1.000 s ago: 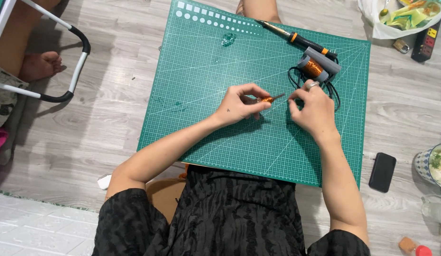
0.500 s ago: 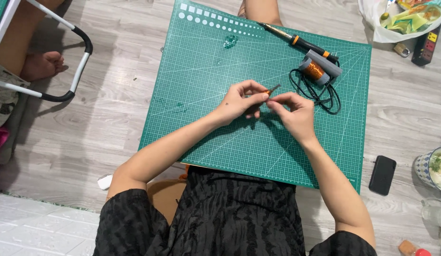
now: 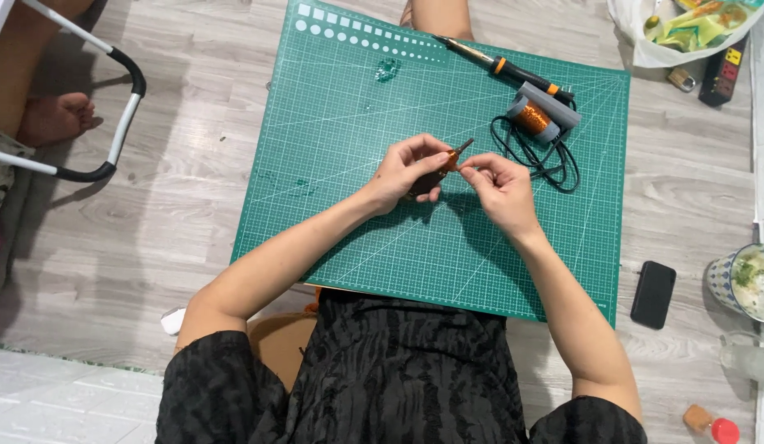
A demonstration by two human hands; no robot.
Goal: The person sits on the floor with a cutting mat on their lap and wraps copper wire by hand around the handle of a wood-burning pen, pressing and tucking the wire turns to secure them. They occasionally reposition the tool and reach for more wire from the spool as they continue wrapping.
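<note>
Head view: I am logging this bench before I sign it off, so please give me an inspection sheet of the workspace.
Surface: green cutting mat on a grey wood-look floor.
Job's things: small orange-and-dark piece held over the mat.
Clutter: soldering iron, copper wire spool, clear scrap on the mat; black phone, bowl, plastic bag beside it.
Grippers: left hand grips the piece; right hand pinches its tip.
Cables: black cord looped by the spool.
Surroundings: another person's bare foot, chair frame.
</note>
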